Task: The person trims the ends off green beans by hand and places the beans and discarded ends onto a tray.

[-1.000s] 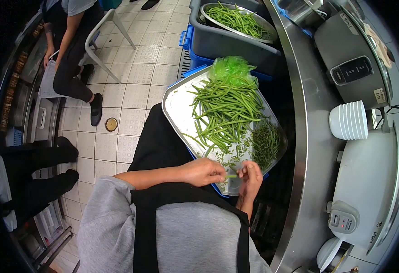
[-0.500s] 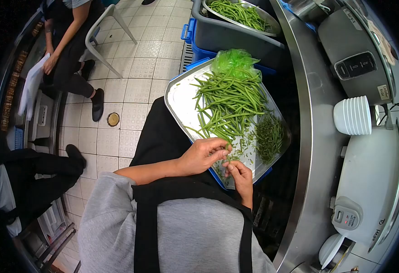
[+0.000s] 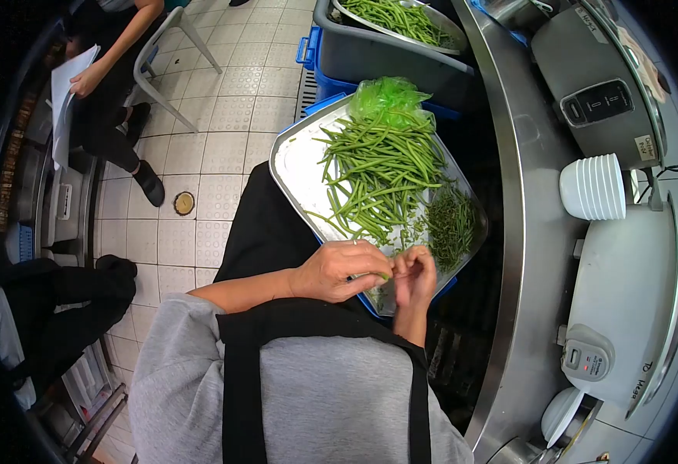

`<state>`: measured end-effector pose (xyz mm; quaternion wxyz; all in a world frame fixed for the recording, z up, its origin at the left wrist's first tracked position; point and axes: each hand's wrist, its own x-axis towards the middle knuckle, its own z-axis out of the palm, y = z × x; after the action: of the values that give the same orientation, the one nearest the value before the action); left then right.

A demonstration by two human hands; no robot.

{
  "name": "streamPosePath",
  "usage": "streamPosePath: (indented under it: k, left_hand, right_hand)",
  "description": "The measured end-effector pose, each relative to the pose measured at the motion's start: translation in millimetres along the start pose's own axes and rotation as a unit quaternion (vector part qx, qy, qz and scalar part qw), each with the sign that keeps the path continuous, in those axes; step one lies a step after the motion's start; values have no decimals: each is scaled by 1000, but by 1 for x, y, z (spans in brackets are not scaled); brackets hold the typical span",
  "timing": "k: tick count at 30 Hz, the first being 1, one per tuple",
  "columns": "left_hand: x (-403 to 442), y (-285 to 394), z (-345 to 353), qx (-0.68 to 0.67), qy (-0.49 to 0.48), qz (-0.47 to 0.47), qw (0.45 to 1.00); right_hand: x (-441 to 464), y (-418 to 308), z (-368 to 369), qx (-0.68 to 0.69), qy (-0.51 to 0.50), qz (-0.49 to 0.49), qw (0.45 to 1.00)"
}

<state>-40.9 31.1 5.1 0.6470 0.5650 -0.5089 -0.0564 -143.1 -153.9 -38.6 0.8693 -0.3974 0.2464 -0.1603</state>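
Note:
A pile of green beans (image 3: 381, 174) lies on a white tray (image 3: 293, 158), with a green plastic bag (image 3: 389, 102) at its far end. Dark trimmed bits (image 3: 451, 228) are heaped along the tray's right side. Over the near end of the tray, my left hand (image 3: 343, 271) is closed on a green bean, whose tip shows at the fingertips. My right hand (image 3: 414, 280) is just right of it, fingers curled together near the bean's end; whatever they pinch is too small to make out.
A grey bin (image 3: 393, 66) beyond the tray carries a metal bowl of beans (image 3: 401, 23). Along the right runs a steel counter (image 3: 521, 232) with stacked white bowls (image 3: 592, 188) and cookers. One person holds papers (image 3: 68, 97) by a chair (image 3: 180, 58); another stands lower left.
My hands went from the tray's near edge toward the pile, then came together over the near end. The seated person's papers have risen. The view has shifted slightly.

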Motion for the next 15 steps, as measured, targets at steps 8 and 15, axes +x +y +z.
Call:
streamPosePath:
  k: [8,15]
  left_hand:
    - [10,-70,-23,219,48,-261,939]
    - [19,-114,-10,320,-9,-229,919]
  right_hand:
    - [-3,-3,-12,-291,-6,-37,956]
    - [-15,6,-11,-542,-63,-182,818]
